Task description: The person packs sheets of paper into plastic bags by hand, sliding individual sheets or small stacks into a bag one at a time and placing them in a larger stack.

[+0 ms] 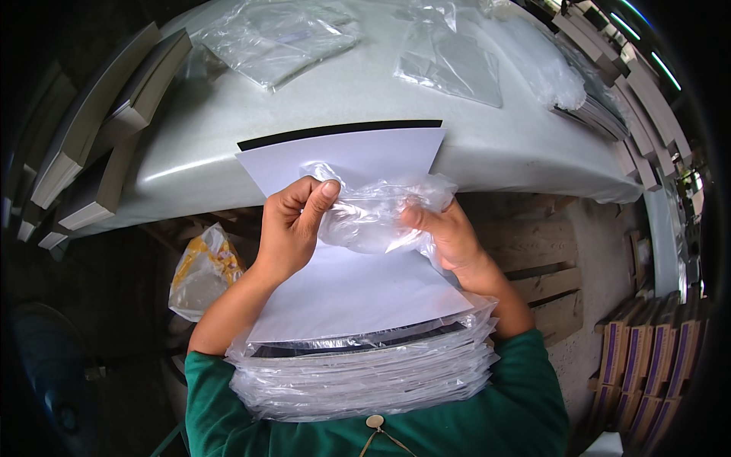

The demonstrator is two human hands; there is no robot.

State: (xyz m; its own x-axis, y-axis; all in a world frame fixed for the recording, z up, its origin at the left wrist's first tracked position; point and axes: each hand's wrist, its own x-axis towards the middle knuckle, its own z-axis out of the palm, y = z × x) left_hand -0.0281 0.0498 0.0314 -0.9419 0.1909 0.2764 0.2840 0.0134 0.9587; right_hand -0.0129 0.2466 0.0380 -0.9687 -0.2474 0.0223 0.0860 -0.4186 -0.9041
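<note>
A crumpled clear plastic bag [369, 217] is stretched between my two hands. My left hand [292, 221] pinches its left side between thumb and bent fingers. My right hand [451, 234] grips the right side, thumb on top and the other fingers mostly hidden under the film. Beneath the bag lies a large white sheet [358, 286], with a black strip [343, 132] showing along its far edge. The sheet rests on a thick stack of plastic-wrapped flat items [362, 381] close against my body.
Ahead is a table with a pale cover [251, 145], carrying clear plastic bags [282, 46]. Thick white-edged stacks [114, 126] stand at the left, more [601, 53] at the far right. Below are a white-and-yellow bag [205, 266], a wooden pallet [544, 266] and piled brown-and-purple packs [647, 358].
</note>
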